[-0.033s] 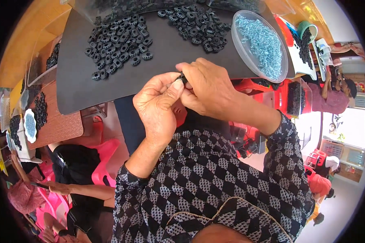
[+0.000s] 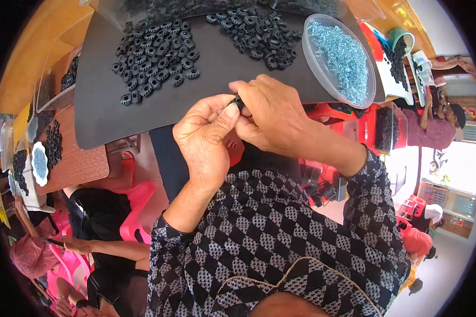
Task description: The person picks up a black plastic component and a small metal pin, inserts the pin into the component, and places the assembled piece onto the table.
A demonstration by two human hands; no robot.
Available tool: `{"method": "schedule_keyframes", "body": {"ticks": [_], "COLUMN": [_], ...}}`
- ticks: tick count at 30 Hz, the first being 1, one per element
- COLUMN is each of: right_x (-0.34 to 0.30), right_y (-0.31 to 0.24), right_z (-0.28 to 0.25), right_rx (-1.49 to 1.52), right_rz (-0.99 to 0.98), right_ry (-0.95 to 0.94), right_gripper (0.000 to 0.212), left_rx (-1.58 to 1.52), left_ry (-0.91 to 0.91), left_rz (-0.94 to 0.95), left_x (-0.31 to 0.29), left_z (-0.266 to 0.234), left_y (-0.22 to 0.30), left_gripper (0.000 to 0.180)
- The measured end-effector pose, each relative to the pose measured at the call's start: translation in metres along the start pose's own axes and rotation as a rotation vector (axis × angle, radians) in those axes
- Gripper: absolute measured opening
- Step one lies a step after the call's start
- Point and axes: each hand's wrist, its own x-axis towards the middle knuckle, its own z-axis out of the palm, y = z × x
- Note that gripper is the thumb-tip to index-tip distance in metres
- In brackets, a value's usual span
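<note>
Just past the near edge of the dark table, my left hand and my right hand meet over a small black plastic clip piece. The left thumb and fingers pinch it from one side. From the other, my right fingertips close on it and hide most of its shape. Beyond my hands lie a loose pile of toothed black clip pieces on the left and another pile of black pieces farther right. A round clear dish at the right holds many small shiny bluish metal bits, perhaps springs.
Clear plastic bins of black pieces line the table's far side. At the left, a brown table bears more pieces and a white dish. A co-worker's arm shows lower left, near pink chairs. Red stools stand right.
</note>
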Motion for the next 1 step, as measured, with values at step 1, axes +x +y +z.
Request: {"method": "schedule_keyframes", "body": {"ticks": [1], "right_x": [0.0004], "right_y": [0.0002], "right_z": [-0.001], "right_rx": [-0.004], "right_rz": [-0.02], "right_ry": [0.029], "right_gripper": [0.047], "left_rx": [-0.013], "left_ry": [0.027], "left_rz": [-0.024], "left_x": [0.0003], "left_z": [0.0016], "left_y": [0.0037], "left_gripper": [0.011]}}
